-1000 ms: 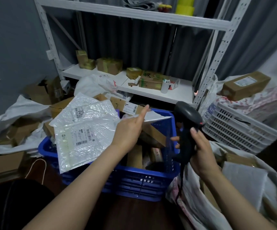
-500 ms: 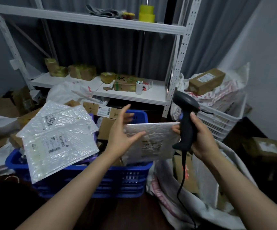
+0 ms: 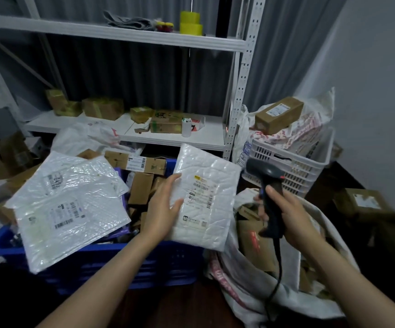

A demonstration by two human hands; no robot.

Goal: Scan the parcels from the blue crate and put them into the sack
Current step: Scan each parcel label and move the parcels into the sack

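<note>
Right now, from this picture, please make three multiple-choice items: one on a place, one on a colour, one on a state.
1. Where is the sack from the blue crate?
A. right of it
B. left of it
C. inside it

2. What colour is the basket behind the sack?
A. green
B. white
C. orange

3. What do the left hand and the right hand hold?
A. nothing
B. one box together
C. a parcel and a scanner

Answers:
1 A: the sack opens at the crate's right end.
2 B: its slotted walls are white.
3 C: the left hand holds the white parcel and the right hand grips the black scanner.
</note>
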